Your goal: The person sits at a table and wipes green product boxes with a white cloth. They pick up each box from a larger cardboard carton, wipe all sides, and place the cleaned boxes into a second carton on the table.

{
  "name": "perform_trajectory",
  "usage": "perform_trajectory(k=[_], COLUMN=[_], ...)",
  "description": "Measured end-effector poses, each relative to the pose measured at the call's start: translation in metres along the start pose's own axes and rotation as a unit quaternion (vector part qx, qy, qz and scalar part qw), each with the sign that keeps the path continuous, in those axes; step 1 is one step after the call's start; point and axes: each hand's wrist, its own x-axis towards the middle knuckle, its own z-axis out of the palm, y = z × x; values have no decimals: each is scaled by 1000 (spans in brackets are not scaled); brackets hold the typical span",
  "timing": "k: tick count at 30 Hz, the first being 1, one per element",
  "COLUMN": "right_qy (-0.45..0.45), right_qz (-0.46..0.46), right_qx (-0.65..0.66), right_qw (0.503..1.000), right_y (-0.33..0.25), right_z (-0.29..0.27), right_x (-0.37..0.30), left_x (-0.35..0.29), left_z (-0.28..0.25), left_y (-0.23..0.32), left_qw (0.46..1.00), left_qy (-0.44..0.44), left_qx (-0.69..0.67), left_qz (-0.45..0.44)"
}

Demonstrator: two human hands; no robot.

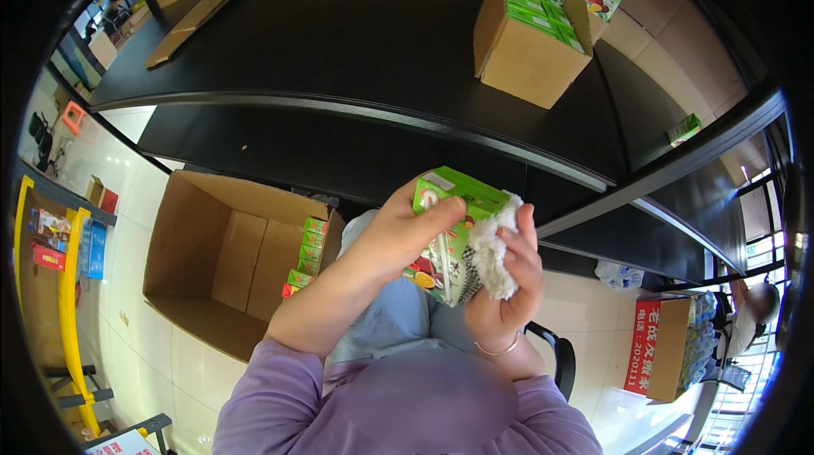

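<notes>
In front of my body, my left hand grips a green box with fruit pictures, its thumb lying across the front face. The box is held tilted above my lap. My right hand is closed round a fluffy white cloth with a checked patch, pressing it against the right side of the same box. Part of that side is hidden by the cloth. To the left stands a large open cardboard box, with several small green cartons lined up along its right wall.
A black shelf spans the far side, with its metal edge close to my hands. On it stand a cardboard box of green packs, a loose cardboard strip and a small green carton. Bottles stand at right beside a person.
</notes>
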Motion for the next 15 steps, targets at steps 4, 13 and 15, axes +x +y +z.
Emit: perform_trajectory(k=[4, 13, 15], right_qy=[-26, -108, -133], right_qz=[23, 19, 10], right_qx=[2, 21, 37], right_qw=[999, 994, 990], right_y=[-5, -23, -27], right_z=[0, -8, -8], right_x=[15, 23, 20], left_x=[-2, -1, 4], left_z=[-1, -13, -19], left_y=[2, -1, -1], left_qw=[998, 995, 984], left_qy=[19, -6, -63], left_qx=[-17, -68, -148], left_qz=[-51, -66, -76])
